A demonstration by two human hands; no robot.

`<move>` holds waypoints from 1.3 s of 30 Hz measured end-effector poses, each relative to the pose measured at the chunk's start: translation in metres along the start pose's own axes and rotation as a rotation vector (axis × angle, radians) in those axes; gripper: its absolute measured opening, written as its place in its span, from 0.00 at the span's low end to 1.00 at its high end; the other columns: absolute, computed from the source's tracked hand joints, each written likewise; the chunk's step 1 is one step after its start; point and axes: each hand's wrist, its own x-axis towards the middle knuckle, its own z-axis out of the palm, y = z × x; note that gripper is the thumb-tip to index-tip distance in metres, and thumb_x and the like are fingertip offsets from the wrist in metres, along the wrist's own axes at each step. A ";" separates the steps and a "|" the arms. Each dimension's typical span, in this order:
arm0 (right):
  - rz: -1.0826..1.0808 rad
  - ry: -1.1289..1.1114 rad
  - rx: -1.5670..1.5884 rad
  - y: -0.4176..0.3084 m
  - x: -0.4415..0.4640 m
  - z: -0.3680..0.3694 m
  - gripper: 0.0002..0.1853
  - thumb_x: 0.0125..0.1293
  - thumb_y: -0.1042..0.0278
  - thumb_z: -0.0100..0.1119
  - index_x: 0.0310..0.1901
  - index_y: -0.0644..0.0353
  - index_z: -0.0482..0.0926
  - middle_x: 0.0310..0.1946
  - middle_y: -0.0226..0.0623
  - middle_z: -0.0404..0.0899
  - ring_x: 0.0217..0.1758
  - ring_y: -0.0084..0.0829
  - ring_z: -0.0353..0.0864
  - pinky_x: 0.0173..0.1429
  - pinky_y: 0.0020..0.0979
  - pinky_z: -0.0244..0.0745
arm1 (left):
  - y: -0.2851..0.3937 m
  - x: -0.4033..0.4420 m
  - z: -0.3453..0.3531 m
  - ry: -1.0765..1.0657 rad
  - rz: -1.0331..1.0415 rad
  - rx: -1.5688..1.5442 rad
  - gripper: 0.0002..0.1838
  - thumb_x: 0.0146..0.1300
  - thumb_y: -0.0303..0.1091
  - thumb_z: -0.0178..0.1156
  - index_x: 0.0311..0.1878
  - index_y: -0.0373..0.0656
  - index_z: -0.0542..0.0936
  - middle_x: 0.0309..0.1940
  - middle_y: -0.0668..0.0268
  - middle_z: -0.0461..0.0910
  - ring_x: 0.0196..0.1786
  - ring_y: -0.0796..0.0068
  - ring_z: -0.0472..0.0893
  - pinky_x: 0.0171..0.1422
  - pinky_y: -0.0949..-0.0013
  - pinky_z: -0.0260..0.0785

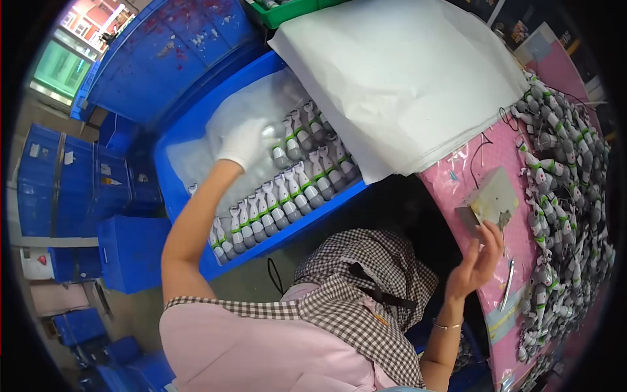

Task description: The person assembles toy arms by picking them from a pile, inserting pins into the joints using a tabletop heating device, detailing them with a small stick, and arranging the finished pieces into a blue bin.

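My left hand [243, 144], in a white glove, reaches into a large blue bin [290, 228]. Its blurred fingertips are at the upper end of a bottle-shaped grey-and-white piece with a green band [280, 155], at the left end of a row. A longer row of the same pieces [274, 208] stands along the bin's near side. Translucent sheeting [251, 98] lies behind and under them. My right hand [475, 261], bare, is raised over the pink table edge with fingers apart. Its fingertips are beside a grey block [491, 202]; contact cannot be made out.
White sheets [398, 78] cover the bin's right end and part of the pink table [450, 170]. Many similar pieces [562, 196] are heaped on the table, near a thin metal tool [507, 284]. Blue crates [62, 179] stand at left; a green tray [287, 12] is at the top.
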 end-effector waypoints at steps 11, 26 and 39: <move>0.283 0.141 -0.008 0.038 0.012 -0.065 0.09 0.65 0.79 0.52 0.45 0.69 0.79 0.49 0.39 0.77 0.49 0.26 0.75 0.55 0.26 0.70 | -0.089 -0.008 0.105 -0.139 0.767 0.210 0.09 0.54 0.31 0.51 0.37 0.55 0.78 0.38 0.71 0.77 0.51 0.70 0.76 0.57 0.56 0.64; 0.081 0.129 -0.748 0.142 0.080 -0.133 0.11 0.52 0.72 0.64 0.39 0.58 0.81 0.38 0.37 0.77 0.43 0.37 0.75 0.46 0.37 0.71 | -0.035 -0.014 0.096 0.268 0.331 -0.149 0.19 0.53 0.18 0.54 0.50 0.39 0.77 0.43 0.52 0.73 0.43 0.52 0.75 0.49 0.58 0.68; 0.067 0.408 -0.367 0.083 0.092 -0.099 0.25 0.50 0.62 0.71 0.49 0.57 0.74 0.47 0.38 0.76 0.51 0.37 0.74 0.53 0.37 0.65 | 0.348 -0.016 0.001 -0.137 0.575 -1.524 0.27 0.56 0.19 0.61 0.60 0.35 0.67 0.53 0.55 0.73 0.54 0.69 0.76 0.59 0.69 0.70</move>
